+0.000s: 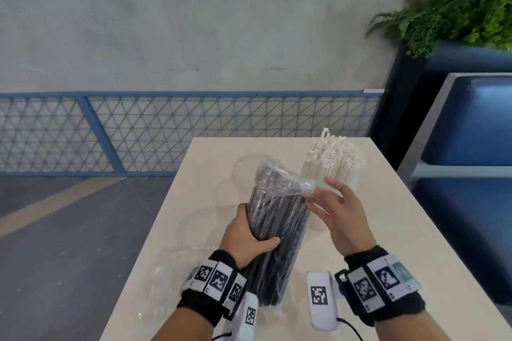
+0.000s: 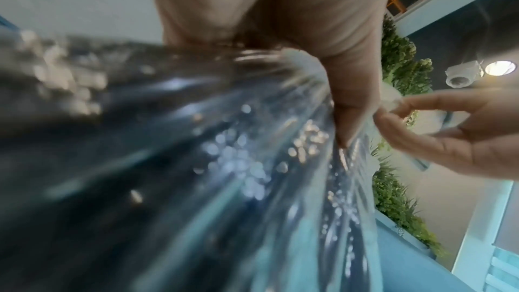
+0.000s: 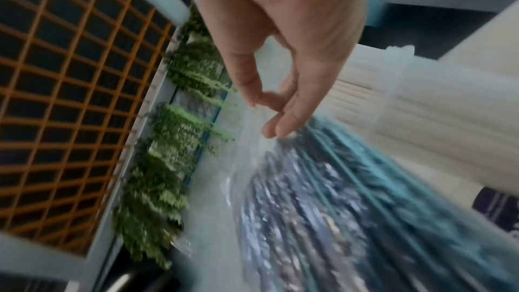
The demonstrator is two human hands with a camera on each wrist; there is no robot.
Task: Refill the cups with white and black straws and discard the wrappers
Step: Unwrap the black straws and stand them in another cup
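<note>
A bundle of black straws (image 1: pixel 274 227) in a clear plastic wrapper (image 1: pixel 288 184) stands tilted on the cream table (image 1: pixel 388 230). My left hand (image 1: pixel 249 232) grips the bundle around its middle. My right hand (image 1: pixel 318 196) pinches a pulled-out corner of the wrapper near the bundle's top, thumb against fingertip, the other fingers spread. The wrist views show the same pinch: right hand (image 3: pixel 258 101), wrapper (image 3: pixel 250 141), black straws (image 2: pixel 196 163), left hand (image 2: pixel 337 97). Behind the right hand a cup (image 1: pixel 318 219) is packed with white straws (image 1: pixel 335 158). A clear empty cup (image 1: pixel 249 169) stands behind the bundle.
Crumpled clear plastic (image 1: pixel 177 279) lies on the table's left part near the edge. A blue bench (image 1: pixel 471 147) stands to the right, with a planter of ferns (image 1: pixel 457 8) behind it. A blue mesh railing (image 1: pixel 166 130) runs beyond the table.
</note>
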